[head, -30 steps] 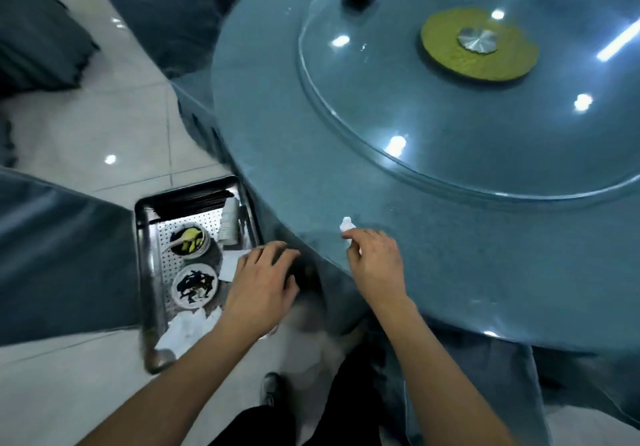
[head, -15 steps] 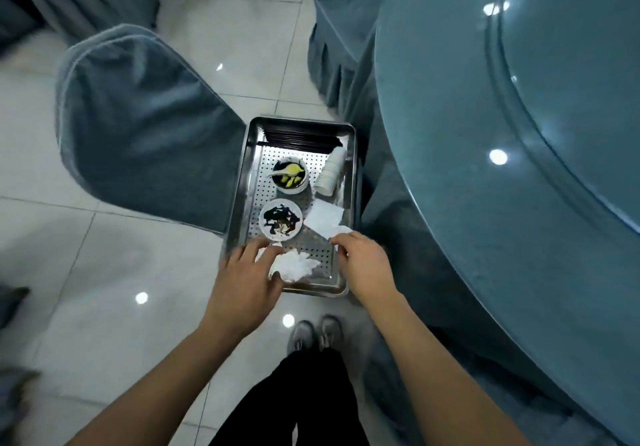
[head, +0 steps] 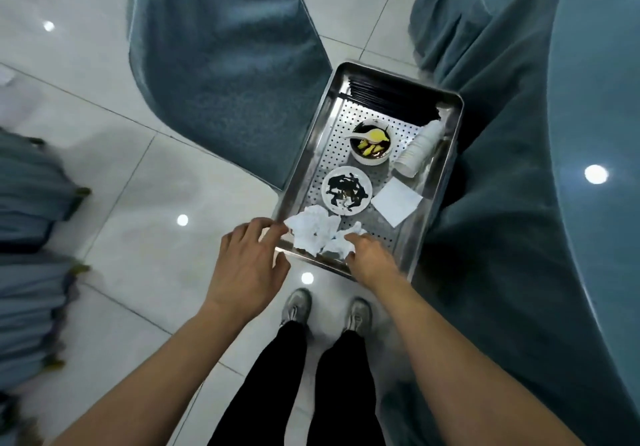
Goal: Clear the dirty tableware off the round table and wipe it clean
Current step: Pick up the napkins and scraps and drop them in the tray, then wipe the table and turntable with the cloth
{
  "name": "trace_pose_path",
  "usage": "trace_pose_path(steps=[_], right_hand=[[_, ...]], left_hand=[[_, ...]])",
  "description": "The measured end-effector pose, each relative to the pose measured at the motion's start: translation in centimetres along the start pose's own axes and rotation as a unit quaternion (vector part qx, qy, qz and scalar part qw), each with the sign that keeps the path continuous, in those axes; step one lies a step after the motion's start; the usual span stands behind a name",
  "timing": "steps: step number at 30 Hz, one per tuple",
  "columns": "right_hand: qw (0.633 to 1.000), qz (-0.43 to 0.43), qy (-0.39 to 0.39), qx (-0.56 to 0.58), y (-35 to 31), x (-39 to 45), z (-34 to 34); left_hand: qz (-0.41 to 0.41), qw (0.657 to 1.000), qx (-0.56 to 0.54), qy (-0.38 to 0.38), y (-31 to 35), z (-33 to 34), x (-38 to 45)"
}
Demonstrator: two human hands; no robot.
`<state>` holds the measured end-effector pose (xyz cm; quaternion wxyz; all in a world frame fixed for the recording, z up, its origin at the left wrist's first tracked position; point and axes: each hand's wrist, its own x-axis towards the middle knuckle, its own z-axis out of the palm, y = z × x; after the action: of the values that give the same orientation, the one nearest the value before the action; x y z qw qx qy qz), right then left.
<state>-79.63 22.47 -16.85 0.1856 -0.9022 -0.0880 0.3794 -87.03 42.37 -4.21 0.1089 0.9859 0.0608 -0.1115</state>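
Floor: pale glossy tiles [head: 114, 155] with thin grout lines and round ceiling-light reflections; the person's two grey shoes [head: 296, 307] stand on it, black trousers above them.
Counter: the round counter [head: 595, 99] fills the right edge – a blue-grey top with one bright light spot, its cloth hanging in folds to the floor.
Chairs: one chair [head: 221, 58] in blue-grey cover stands left of the tray; more covered chairs, blurred, line the left edge.
Tray: a steel tray [head: 304, 155] with a perforated bottom sits low between the chair and the counter's cloth; what carries it I cannot tell.
In the tray: black chopsticks [head: 391, 103] along the far end; a bowl [head: 370, 146] with yellow scraps and a white spoon; a plate [head: 346, 190] smeared dark; stacked white cups [head: 420, 149] lying on their side by the right wall; a flat napkin [head: 396, 201]; crumpled tissues [head: 315, 234] at the near end.
Left hand [head: 247, 265]: fingers loosely spread, tips at the tray's near-left corner just beside the tissues – holding nothing.
Right hand [head: 372, 258]: over the tray's near rim, fingers bent down onto the tissues; whether it pinches them I cannot tell.
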Motion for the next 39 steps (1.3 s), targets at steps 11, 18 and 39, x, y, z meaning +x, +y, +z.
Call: trace_pose_path(steps=[11, 18, 39], right_hand=[[0.981, -0.067, 0.181, 0.036, -13.2, -5.0, -6.9], [0.941, -0.094, 0.318, 0.067, -26.8, -6.2, -10.9], [0.889, -0.076, 0.441, 0.095, -44.7, 9.1, -26.0]], left_hand=[[0.004, 0.997, -0.038, 0.064, -7.5, -9.4, 0.8], [0.072, 0.99, -0.044, 0.114, -15.2, -18.1, 4.2], [0.149, 0.98, -0.024, 0.126, -26.6, -32.7, 27.2]])
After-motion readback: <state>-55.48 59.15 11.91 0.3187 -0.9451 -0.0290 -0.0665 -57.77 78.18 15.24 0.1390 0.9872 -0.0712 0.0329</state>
